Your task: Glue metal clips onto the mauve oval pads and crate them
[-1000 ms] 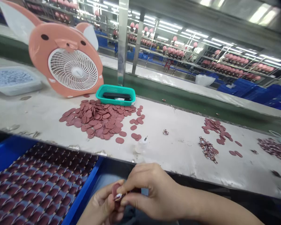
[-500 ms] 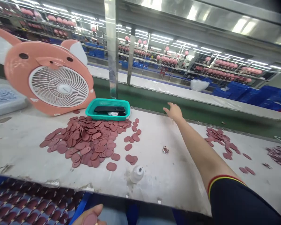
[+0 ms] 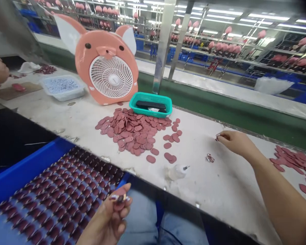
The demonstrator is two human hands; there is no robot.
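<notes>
While the left hand (image 3: 107,217) holds one mauve oval pad (image 3: 119,198), the right hand (image 3: 237,143) pinches one small scrap (image 3: 217,137).

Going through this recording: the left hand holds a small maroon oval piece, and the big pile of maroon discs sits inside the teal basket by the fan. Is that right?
No. The head view shows the pile of maroon discs lying on the white bench, in front of the teal basket, not inside it. The left hand does hold a small maroon oval piece.
</notes>
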